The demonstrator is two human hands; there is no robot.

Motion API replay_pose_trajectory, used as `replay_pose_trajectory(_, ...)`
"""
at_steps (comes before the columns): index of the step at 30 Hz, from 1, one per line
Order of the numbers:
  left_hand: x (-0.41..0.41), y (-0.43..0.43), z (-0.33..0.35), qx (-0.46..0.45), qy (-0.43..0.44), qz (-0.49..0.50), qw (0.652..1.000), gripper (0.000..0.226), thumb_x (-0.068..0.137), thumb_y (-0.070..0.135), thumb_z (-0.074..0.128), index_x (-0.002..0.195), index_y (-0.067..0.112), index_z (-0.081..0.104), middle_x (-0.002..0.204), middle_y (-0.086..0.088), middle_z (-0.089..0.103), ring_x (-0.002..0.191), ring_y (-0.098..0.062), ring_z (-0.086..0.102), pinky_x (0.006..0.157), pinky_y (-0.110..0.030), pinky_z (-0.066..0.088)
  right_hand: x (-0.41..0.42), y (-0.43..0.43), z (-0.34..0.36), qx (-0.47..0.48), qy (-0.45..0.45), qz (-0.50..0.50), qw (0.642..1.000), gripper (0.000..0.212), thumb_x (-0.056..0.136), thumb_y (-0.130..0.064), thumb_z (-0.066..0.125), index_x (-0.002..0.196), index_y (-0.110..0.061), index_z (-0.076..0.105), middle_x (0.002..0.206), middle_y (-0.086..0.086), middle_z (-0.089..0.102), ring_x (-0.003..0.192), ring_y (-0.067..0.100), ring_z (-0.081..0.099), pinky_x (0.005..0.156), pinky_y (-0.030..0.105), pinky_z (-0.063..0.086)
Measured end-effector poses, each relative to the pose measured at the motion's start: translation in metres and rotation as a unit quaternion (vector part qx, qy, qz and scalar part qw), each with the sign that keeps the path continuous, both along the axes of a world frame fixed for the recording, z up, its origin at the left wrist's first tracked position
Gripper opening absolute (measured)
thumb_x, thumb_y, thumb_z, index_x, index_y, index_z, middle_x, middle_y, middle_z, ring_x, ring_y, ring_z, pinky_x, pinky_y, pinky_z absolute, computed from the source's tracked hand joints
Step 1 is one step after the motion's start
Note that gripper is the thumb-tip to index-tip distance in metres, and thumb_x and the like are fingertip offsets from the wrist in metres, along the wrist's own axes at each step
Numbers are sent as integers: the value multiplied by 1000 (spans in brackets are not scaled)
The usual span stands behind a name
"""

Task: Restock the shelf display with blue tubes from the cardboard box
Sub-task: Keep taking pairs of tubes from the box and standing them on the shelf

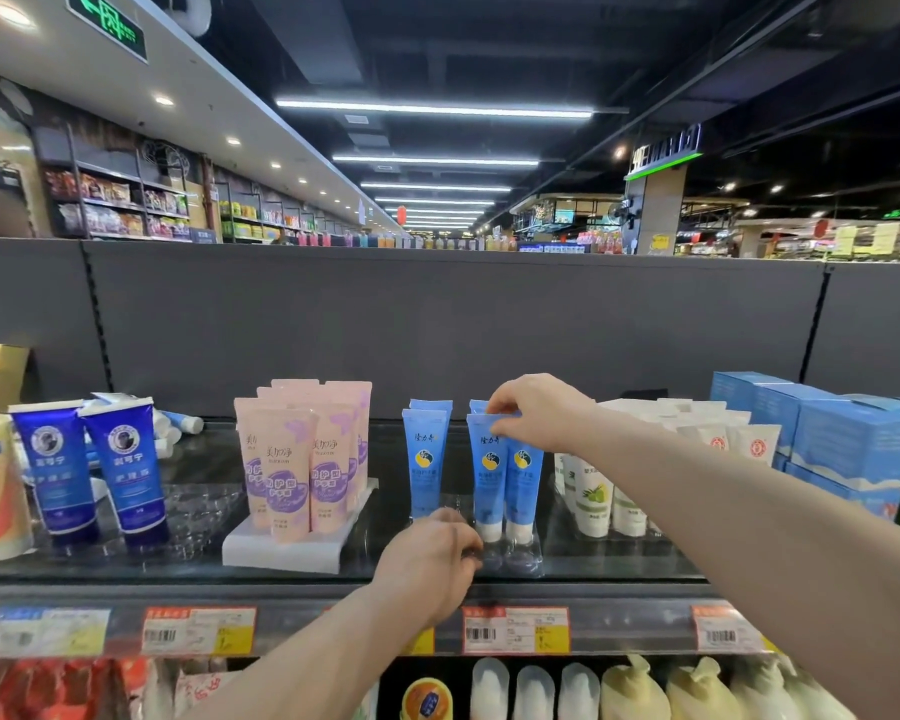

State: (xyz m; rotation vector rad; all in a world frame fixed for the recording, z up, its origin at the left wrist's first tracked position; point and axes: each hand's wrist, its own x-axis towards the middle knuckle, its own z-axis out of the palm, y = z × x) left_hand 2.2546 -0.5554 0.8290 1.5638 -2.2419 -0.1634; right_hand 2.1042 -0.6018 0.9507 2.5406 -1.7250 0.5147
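Fingers of the right hand (536, 407) pinched the crimped top of a blue tube (489, 475) standing upright below them, probably seating it in the clear tray (515, 561); fingers of the left hand (427, 563) gripped the tray's front, apparently steadying it.

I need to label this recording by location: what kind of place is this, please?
Most likely a supermarket, at a personal-care shelf. Barcoded price tags line the shelf edge, blue tubes and pink tubes stand in rows, and more stocked shelves run along the far wall.
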Motion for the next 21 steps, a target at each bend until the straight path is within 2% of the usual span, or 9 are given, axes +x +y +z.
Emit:
replay_pose_trajectory(5, 8, -1, 1, -6, -2, 8, 1000, 31, 92, 34, 50, 118, 25, 63, 130, 9, 49, 117, -15, 51, 100, -28, 42, 6, 0, -1, 9, 7, -5, 1000, 25, 90, -30, 55, 112, -20, 63, 105, -4, 59, 100, 17, 56, 85, 36, 51)
replay_pose_trajectory(12, 13, 2, 6, 10, 13, 6, 1000, 29, 92, 32, 51, 116, 24, 65, 128, 7, 50, 114, -16, 52, 97, -31, 45, 8, -5, 7, 18, 29, 1, 999, 23, 86, -27, 62, 107, -18, 65, 103, -4, 60, 94, 14, 56, 84, 34, 52)
replay_pose_trajectory(15, 14, 2, 7, 9, 14, 10, 1000, 28, 91, 33, 52, 113, 23, 66, 125, 6, 52, 111, -16, 52, 96, -32, 45, 8, -8, 12, 24, 43, 14, 999, 22, 85, -29, 63, 103, -17, 67, 94, -8, 57, 92, 14, 58, 85, 34, 53)
replay_pose_trajectory(17, 14, 1, 9, -5, 15, 15, 1000, 28, 91, 34, 52, 113, 23, 66, 122, 6, 54, 109, -14, 52, 95, -32, 46, 9, -11, 16, 18, 24, 31, 999, 21, 85, -33, 62, 100, -19, 68, 89, -11, 56, 90, 12, 57, 85, 31, 52)
replay_pose_trajectory(21, 18, -3, 15, -62, 57, 53, 995, 28, 91, 34, 53, 116, 22, 62, 119, 7, 54, 106, -10, 51, 93, -28, 47, 17, -21, 27, -12, -5, 55, 998, 16, 89, -26, 59, 99, -18, 69, 97, -7, 63, 96, 14, 60, 87, 32, 52)
